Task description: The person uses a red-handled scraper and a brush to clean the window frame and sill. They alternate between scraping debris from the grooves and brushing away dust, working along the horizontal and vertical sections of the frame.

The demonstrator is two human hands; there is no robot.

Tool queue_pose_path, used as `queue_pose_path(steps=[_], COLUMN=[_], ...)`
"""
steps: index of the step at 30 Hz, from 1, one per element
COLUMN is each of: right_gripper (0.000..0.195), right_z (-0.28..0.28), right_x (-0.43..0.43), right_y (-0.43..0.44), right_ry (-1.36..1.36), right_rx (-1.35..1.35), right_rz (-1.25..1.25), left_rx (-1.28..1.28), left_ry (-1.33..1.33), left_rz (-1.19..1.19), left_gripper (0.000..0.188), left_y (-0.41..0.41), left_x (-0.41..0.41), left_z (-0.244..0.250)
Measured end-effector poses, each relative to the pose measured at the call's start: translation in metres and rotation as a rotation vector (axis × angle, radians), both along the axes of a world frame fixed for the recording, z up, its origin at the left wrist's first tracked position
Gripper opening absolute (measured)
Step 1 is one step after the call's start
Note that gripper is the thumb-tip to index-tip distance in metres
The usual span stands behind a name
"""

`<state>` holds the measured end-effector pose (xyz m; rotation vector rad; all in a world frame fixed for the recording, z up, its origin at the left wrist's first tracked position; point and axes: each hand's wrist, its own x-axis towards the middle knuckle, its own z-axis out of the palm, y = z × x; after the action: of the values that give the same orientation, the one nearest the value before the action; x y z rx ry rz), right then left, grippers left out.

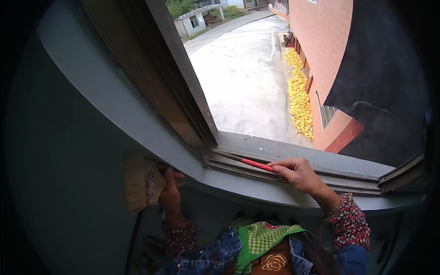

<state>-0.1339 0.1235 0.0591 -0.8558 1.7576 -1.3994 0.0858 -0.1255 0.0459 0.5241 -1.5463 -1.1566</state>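
Note:
My right hand [297, 173] holds a thin red-handled brush [256, 164] with a dark tip. The tip lies in the sliding track [330, 180] of a metal window frame, close to the frame's left corner. Lower left, beneath the pale sill, my left hand [171, 192] grips a wide, pale-bristled flat brush [137, 184] by its handle. The bristles point left, away from the window. Dust and specks show on the frame's outer ledge [275, 144].
The window stands open between its left sash frame [185, 79] and a dark frame part [402, 175] at right. The inner sill [240, 190] curves around the corner. Outside, far below, yellow corn cobs [299, 99] lie along a pink brick wall [319, 41].

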Motion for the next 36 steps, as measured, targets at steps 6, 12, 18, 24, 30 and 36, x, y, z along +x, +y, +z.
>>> queue_pose_path(steps=[6, 12, 18, 24, 30, 36], right_gripper=[0.025, 0.024, 0.023, 0.026, 0.028, 0.028], right_z=[0.019, 0.013, 0.001, -0.010, -0.027, -0.022], right_x=[-0.008, 0.002, 0.019, 0.031, 0.033, 0.030], right_y=[0.031, 0.062, 0.074, 0.083, 0.094, 0.086], right_ry=[-0.171, -0.023, 0.062, 0.069, 0.187, 0.176], right_rx=[-0.073, -0.106, -0.173, -0.237, -0.256, -0.254], right_rz=[-0.218, -0.284, -0.532, -0.713, -0.777, -0.793], left_rx=[0.071, 0.046, 0.049, 0.113, 0.155, 0.180], left_ry=[0.038, -0.008, 0.000, -0.047, -0.218, -0.009], left_rz=[-0.013, -0.017, -0.006, 0.026, 0.204, 0.080], left_gripper=[0.009, 0.006, 0.008, 0.005, 0.020, 0.017], left_y=[-0.002, -0.004, -0.004, -0.008, 0.001, 0.005], left_x=[0.000, 0.001, 0.001, 0.006, 0.007, -0.002], left_z=[0.003, 0.005, 0.002, -0.005, -0.003, 0.008])
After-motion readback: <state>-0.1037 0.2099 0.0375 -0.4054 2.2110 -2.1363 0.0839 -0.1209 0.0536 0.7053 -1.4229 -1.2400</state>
